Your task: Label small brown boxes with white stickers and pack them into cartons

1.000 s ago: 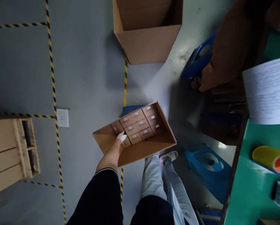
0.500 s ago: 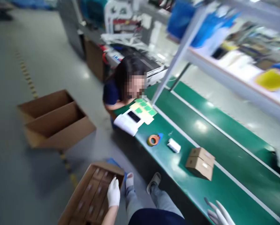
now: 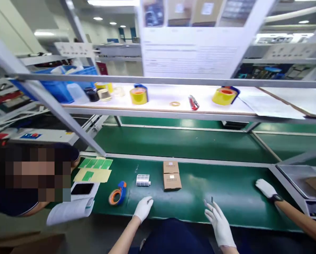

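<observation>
My left hand (image 3: 143, 209), in a white glove, is over the front edge of the green bench (image 3: 197, 203). Its fingers are curled together; whether anything is under them is hidden. To its right and farther back, two small brown cardboard boxes (image 3: 172, 181) sit one behind the other, apart from both hands. My right hand (image 3: 219, 223), also white-gloved, has its fingers spread over the bench edge. Two fingertips look grey; I cannot tell whether that is a covering. A roll of white labels (image 3: 143, 180) lies beyond my left hand, left of the boxes.
A tape dispenser (image 3: 117, 194) lies to the left, near papers and a phone (image 3: 82, 188) beside a co-worker. Another person's gloved hand (image 3: 265, 188) rests at the right, near a scale (image 3: 296, 178). Above the bench runs a shelf (image 3: 158, 107) with tape and a red cutter.
My view has swung right and up from the floor to the bench. My left hand has moved from the open carton of small boxes to the bench edge. A co-worker's hand now shows at right.
</observation>
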Demonstrator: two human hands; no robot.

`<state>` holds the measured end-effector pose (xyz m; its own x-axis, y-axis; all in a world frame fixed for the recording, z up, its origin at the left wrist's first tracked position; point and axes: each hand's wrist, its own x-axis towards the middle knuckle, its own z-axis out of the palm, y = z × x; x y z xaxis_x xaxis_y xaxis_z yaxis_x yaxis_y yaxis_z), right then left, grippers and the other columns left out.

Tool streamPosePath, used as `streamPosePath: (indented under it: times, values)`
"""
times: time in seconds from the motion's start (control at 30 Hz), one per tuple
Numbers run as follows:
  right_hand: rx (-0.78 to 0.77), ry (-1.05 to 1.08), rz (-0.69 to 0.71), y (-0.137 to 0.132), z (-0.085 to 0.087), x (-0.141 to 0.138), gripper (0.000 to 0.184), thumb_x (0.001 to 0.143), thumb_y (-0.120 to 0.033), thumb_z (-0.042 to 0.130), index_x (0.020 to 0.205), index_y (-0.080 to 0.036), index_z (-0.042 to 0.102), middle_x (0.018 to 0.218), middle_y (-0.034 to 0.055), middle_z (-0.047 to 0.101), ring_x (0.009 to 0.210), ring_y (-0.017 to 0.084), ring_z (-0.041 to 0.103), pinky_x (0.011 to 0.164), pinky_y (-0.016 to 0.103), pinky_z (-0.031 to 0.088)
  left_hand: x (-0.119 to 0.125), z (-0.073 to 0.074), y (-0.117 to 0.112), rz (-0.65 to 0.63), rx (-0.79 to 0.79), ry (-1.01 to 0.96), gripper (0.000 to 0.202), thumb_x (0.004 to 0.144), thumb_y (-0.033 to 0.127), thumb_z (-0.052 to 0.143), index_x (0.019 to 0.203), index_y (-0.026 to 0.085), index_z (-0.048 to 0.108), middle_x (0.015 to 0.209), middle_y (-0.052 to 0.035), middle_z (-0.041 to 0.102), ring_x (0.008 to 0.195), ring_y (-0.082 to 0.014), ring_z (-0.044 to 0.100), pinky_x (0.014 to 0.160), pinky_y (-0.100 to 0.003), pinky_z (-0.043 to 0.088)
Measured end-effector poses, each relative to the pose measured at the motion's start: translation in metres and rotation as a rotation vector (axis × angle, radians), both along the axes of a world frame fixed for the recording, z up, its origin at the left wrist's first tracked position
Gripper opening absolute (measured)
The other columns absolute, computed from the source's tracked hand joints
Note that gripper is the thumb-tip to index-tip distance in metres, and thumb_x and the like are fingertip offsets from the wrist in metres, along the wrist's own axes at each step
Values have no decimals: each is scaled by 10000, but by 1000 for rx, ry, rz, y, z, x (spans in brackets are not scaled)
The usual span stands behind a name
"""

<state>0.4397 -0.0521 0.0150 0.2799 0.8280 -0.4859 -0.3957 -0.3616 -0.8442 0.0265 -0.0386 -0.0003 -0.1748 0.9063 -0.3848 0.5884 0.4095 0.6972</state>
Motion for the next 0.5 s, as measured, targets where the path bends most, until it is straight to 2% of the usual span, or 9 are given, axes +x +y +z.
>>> streamPosePath:
  times: [0.13, 0.23, 0.3, 0.37, 0.43, 0.5]
  values:
    - [-9, 68, -80, 1, -16, 17, 931, 756, -611, 830, 1516, -215, 466, 1321, 154, 708, 1064, 300, 734, 1079, 522, 534, 62, 29, 93, -276, 174, 201, 530, 960, 357, 508, 1432, 142, 620, 1511, -148, 594, 1443, -296, 480, 1257, -456, 301]
    - [-17, 113, -101, 2, -18, 27, 905, 771, -607, 829, 1503, -212, 473, 1323, 159, 705, 1092, 307, 723, 1095, 530, 514, 105, 37, 145, -442, 254, 300, 620, 972, 395, 527, 1541, 150, 508, 1664, -137, 407, 1561, -319, 285, 1293, -485, 191]
    - [-14, 149, -118, 5, -17, 33, 893, 776, -604, 831, 1496, -211, 476, 1337, 162, 697, 1080, 301, 723, 1103, 537, 502, 126, 33, 165, -542, 284, 434, 716, 967, 485, 554, 1591, 151, 441, 1725, -161, 263, 1601, -378, 153, 1294, -566, 90]
    - [-13, 199, -155, 11, -15, 37, 880, 766, -589, 847, 1477, -211, 489, 1334, 161, 700, 1068, 292, 723, 1097, 534, 503, 139, 25, 175, -619, 293, 578, 804, 953, 593, 558, 1619, 173, 398, 1743, -188, 173, 1608, -427, 75, 1270, -636, 16]
    - [-26, 273, -213, 20, -14, 38, 847, 751, -575, 860, 1435, -210, 518, 1306, 154, 716, 1073, 288, 721, 1074, 518, 519, 143, 18, 177, -655, 291, 659, 838, 945, 652, 539, 1629, 195, 379, 1747, -200, 135, 1609, -439, 37, 1256, -655, -17]
    - [-56, 370, -278, 30, -11, 37, 791, 725, -560, 871, 1365, -212, 562, 1251, 137, 740, 1063, 278, 723, 1035, 485, 543, 142, 13, 177, -664, 292, 698, 826, 951, 637, 532, 1633, 201, 370, 1750, -200, 112, 1612, -433, 24, 1256, -642, -18]
